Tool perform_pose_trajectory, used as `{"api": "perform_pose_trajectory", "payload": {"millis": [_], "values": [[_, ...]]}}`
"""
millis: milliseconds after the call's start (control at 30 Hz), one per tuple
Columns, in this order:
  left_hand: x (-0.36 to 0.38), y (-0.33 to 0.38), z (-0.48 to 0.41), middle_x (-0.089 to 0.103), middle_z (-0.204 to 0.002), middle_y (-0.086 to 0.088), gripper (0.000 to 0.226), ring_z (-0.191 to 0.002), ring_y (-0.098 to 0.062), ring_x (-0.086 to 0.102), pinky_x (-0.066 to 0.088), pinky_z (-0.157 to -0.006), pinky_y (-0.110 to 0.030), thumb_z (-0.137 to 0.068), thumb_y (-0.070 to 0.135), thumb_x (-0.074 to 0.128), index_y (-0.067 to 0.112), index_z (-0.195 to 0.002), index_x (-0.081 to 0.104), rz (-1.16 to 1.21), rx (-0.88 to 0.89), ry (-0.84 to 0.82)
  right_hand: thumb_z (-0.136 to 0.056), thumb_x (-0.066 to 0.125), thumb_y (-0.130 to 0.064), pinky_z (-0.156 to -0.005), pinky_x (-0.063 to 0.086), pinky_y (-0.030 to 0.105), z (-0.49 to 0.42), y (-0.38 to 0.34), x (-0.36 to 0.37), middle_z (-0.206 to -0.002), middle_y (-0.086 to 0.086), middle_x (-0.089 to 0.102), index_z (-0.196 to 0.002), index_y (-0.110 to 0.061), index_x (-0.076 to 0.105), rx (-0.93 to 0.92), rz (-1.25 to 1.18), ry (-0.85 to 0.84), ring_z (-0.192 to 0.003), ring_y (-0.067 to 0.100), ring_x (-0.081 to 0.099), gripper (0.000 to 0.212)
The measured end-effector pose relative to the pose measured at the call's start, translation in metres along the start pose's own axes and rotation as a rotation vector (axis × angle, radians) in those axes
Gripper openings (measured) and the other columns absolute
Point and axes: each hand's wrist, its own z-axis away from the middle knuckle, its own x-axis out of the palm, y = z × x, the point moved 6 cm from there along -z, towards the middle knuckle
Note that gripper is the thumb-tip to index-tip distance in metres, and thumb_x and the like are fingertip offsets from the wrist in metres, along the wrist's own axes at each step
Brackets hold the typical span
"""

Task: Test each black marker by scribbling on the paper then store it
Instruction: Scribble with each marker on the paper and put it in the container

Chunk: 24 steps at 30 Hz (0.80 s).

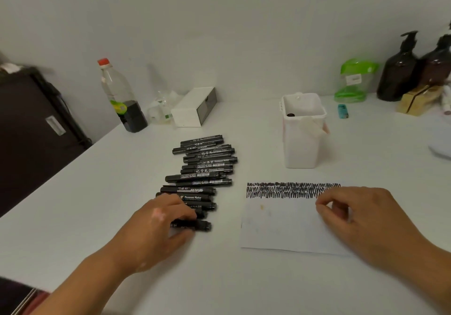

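Left grip (161, 219) curls palm-down, right grip (361, 217) rests loosely curled

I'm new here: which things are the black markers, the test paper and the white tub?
black markers (207, 169): head view, on a marker mid-row.
test paper (280, 227): head view, on its bare lower part.
white tub (302, 147): head view, on its front wall.

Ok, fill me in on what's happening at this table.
A person is working through a row of black markers. The left-hand grip pinches the nearest marker at the row's near end, while the right-hand grip rests on the paper, holding nothing visible. Scribbles fill the paper's far edge, and a dark marker end shows inside the white container behind it.
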Motion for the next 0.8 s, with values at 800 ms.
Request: {"api": "perform_pose_trajectory", "payload": {"millis": [800], "values": [[0.064, 0.129, -0.146, 0.068, -0.091, -0.009, 0.025, -0.081, -0.02, 0.065, 0.054, -0.07, -0.03, -0.083, 0.025, 0.071, 0.013, -0.104, 0.074, 1.476, -0.204, -0.152, -0.079, 0.059, -0.056, -0.064, 0.05, 0.024, -0.009, 0.015, -0.021, -0.082, -0.013, 0.074, -0.086, -0.038, 0.071, 0.17, -0.424, 0.022, -0.063, 0.021, 0.062, 0.023]]}}
